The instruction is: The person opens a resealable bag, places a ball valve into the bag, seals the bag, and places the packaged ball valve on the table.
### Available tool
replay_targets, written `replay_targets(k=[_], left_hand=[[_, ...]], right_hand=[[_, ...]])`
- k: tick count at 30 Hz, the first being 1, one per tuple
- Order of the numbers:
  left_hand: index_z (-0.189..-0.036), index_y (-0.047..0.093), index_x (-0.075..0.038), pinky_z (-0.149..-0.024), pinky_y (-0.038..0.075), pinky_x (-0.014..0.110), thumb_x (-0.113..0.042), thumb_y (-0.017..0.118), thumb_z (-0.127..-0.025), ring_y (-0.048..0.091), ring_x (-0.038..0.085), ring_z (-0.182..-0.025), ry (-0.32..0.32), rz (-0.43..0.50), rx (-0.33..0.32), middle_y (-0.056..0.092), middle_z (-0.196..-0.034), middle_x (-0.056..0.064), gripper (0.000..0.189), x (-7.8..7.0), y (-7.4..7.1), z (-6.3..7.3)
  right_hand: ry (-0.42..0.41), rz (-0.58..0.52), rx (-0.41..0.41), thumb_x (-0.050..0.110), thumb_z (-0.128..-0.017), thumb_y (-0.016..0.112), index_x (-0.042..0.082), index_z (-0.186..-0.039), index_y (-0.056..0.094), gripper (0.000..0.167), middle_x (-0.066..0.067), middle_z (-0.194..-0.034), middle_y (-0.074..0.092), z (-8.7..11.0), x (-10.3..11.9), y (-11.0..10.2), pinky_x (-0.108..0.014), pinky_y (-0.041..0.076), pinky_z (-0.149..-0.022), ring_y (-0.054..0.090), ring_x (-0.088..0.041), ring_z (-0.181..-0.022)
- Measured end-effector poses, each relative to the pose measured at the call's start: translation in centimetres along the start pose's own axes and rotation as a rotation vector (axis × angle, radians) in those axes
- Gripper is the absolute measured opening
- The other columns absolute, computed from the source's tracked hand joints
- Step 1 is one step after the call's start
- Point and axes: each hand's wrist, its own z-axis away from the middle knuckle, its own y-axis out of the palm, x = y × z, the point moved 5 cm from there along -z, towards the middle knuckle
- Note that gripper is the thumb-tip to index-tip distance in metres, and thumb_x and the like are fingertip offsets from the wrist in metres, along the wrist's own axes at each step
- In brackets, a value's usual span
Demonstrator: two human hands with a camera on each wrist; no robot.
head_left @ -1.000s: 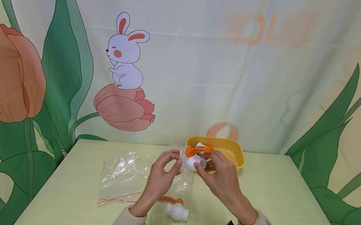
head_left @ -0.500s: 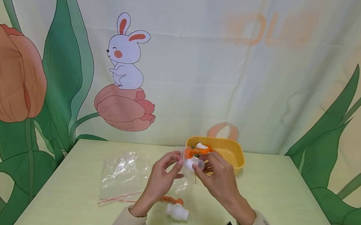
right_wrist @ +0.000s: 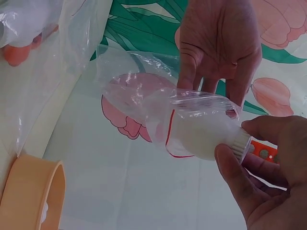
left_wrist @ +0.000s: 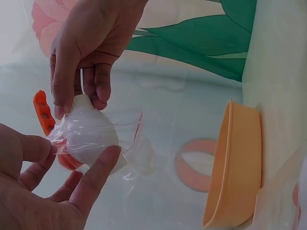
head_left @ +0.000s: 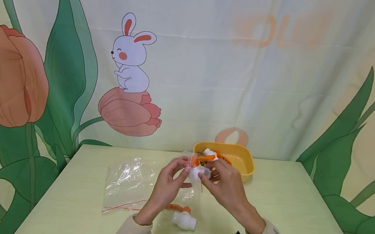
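Note:
Between the hands is a white plastic ball valve (head_left: 197, 174) with an orange handle (head_left: 205, 158). My right hand (head_left: 230, 181) grips the valve by one ribbed pipe end, thumb and fingers on opposite sides. A small clear zip bag (right_wrist: 129, 76) with a red line covers much of the white body; the handle sticks out in the left wrist view. My left hand (head_left: 168, 179) pinches the bag's film beside the valve, with another finger resting along the wrapped body. Below the hands, a second white valve (head_left: 184, 220) with an orange handle lies on the table, apparently in a clear bag.
At the table's back edge stands a yellow tray (head_left: 248, 169) holding more white and orange valve parts. A large clear bag (head_left: 129, 182) with red zip lines lies flat at the left. A printed cloth (head_left: 190, 77) hangs behind the table.
The right hand and the held valve have shifted slightly left and down, further into the bag at the left hand. The left hand has barely moved.

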Motion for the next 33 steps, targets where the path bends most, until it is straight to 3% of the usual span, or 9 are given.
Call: replay_targets(k=[3, 10, 12, 16, 22, 27, 33], left_hand=[[-0.102, 0.061, -0.002, -0.071, 0.062, 0.036, -0.017, 0.061, -0.098, 0.051, 0.034, -0.132, 0.025, -0.047, -0.006, 0.053, -0.138, 0.011, 0.015, -0.15, 0.03, 0.03], [-0.098, 0.067, -0.015, -0.089, 0.052, 0.036, -0.023, 0.063, -0.096, 0.057, 0.022, -0.12, 0.148, -0.365, -0.098, 0.061, -0.129, 0.003, 0.01, -0.64, -0.16, 0.18], [-0.098, 0.068, -0.015, -0.089, 0.049, 0.038, -0.024, 0.064, -0.096, 0.057, 0.02, -0.114, 0.172, -0.395, -0.111, 0.06, -0.124, 0.002, 0.01, -0.71, -0.15, 0.22], [-0.096, 0.069, -0.015, -0.084, 0.047, 0.031, -0.022, 0.065, -0.095, 0.055, 0.018, -0.101, 0.173, -0.391, -0.121, 0.056, -0.112, 0.002, 0.008, -0.59, -0.15, 0.19], [-0.097, 0.068, -0.012, -0.076, 0.05, 0.023, -0.014, 0.063, -0.096, 0.057, 0.014, -0.086, 0.097, -0.32, -0.101, 0.065, -0.095, 0.003, 0.005, -0.48, 0.08, 0.11], [-0.099, 0.067, -0.009, -0.067, 0.047, 0.02, -0.012, 0.062, -0.096, 0.059, 0.014, -0.079, 0.052, -0.249, -0.085, 0.065, -0.088, 0.008, 0.006, -0.25, 0.19, 0.0], [-0.098, 0.065, -0.008, -0.061, 0.048, 0.019, -0.012, 0.061, -0.097, 0.057, 0.011, -0.073, 0.051, -0.203, -0.037, 0.061, -0.083, 0.011, 0.006, -0.69, 0.43, 0.22]], right_hand=[[0.0, -0.007, -0.006, 0.015, -0.08, 0.081, 0.007, -0.095, 0.067, 0.022, -0.002, -0.087, 0.067, -0.09, 0.03, -0.15, -0.012, 0.054, -0.06, 0.067, -0.008, -0.063], [0.012, -0.027, -0.004, 0.016, -0.081, 0.081, 0.008, -0.095, 0.067, 0.021, 0.0, -0.085, 0.067, -0.14, -0.12, -0.16, -0.013, 0.054, -0.06, 0.068, -0.007, -0.064], [0.016, -0.034, -0.003, 0.016, -0.081, 0.081, 0.008, -0.095, 0.067, 0.021, -0.001, -0.084, 0.066, -0.1, -0.12, -0.11, -0.013, 0.054, -0.06, 0.067, -0.006, -0.063], [0.009, -0.037, -0.01, 0.014, -0.08, 0.081, 0.008, -0.094, 0.067, 0.02, -0.001, -0.083, 0.065, -0.01, -0.14, -0.01, -0.012, 0.054, -0.059, 0.065, -0.005, -0.062], [-0.014, -0.025, -0.022, 0.013, -0.08, 0.081, 0.006, -0.094, 0.067, 0.02, -0.002, -0.085, 0.066, -0.02, -0.13, 0.11, -0.012, 0.054, -0.059, 0.065, -0.005, -0.061], [-0.004, -0.016, -0.004, 0.015, -0.081, 0.081, 0.007, -0.094, 0.068, 0.021, -0.002, -0.086, 0.068, -0.05, -0.18, 0.34, -0.012, 0.054, -0.06, 0.064, -0.005, -0.062], [0.016, 0.01, 0.03, 0.013, -0.08, 0.081, 0.007, -0.097, 0.069, 0.022, -0.003, -0.09, 0.069, -0.13, -0.46, 0.74, -0.012, 0.054, -0.061, 0.063, -0.007, -0.064]])
